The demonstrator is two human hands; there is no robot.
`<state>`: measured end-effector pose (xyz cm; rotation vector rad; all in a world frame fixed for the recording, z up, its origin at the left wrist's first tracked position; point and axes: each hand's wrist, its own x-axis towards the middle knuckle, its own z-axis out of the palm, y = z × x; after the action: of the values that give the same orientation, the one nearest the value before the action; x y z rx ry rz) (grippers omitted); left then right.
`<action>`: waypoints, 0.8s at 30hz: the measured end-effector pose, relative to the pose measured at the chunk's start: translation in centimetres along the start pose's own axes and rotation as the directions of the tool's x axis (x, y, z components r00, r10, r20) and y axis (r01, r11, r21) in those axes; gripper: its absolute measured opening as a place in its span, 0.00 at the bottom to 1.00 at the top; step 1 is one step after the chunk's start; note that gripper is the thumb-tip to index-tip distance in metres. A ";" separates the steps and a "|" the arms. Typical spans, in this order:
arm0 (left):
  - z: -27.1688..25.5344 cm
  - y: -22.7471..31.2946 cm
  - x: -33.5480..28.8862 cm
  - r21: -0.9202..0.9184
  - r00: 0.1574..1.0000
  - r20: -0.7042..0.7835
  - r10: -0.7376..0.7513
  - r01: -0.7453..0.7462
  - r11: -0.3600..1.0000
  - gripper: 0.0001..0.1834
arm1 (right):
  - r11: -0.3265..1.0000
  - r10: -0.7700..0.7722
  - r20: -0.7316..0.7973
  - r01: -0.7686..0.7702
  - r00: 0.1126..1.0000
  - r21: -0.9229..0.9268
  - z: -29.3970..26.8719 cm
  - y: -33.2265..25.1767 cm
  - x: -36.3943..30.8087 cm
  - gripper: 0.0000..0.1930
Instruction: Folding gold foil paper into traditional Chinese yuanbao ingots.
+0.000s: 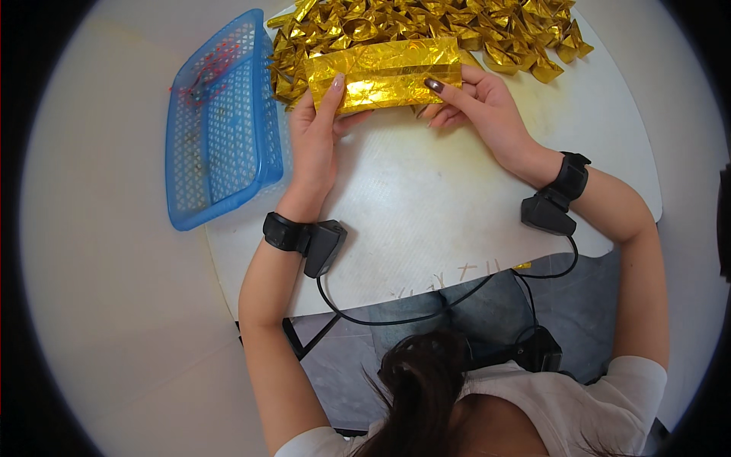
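A rectangular sheet of gold foil paper (388, 70), creased lengthwise, is stretched between my two hands above the far part of the table. My left hand (320, 126) pinches its left end, thumb on top and fingers beneath. At the right end my right hand (483, 107) grips it the same way, with the thumb on the lower edge. Just beyond the sheet lies a large heap of folded gold foil pieces (518, 38), partly hidden by the sheet.
A blue perforated plastic basket (270, 152) stands at the table's left edge, with something small and reddish (209, 76) in it. The white table (434, 206) has a curved right side. A black cable (403, 323) links the devices on my wrists.
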<state>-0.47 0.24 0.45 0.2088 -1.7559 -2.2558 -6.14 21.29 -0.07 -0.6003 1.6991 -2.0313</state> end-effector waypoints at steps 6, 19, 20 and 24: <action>-0.5 0.5 -0.2 -0.019 0.990 0.120 -0.078 0.081 0.997 0.16 | 0.999 -0.007 0.013 0.007 1.000 0.034 0.2 -0.4 -0.3 0.13; -0.8 0.5 -0.3 -0.055 0.969 0.234 -0.077 0.092 0.994 0.20 | 0.999 -0.013 0.004 0.013 1.000 0.050 0.0 -0.6 -0.3 0.12; -0.8 0.5 -0.3 -0.054 0.969 0.234 -0.077 0.092 0.994 0.20 | 0.998 -0.013 -0.001 0.014 1.000 0.054 0.0 -0.5 -0.2 0.12; -0.7 0.5 -0.4 0.021 0.957 0.275 -0.090 0.088 0.996 0.18 | 0.997 -0.027 -0.025 0.029 0.999 0.074 -0.1 -0.3 -0.2 0.12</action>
<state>0.16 -0.41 0.69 -0.0291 -1.9264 -2.4417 -6.08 21.56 0.20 -0.5807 1.6288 -2.1190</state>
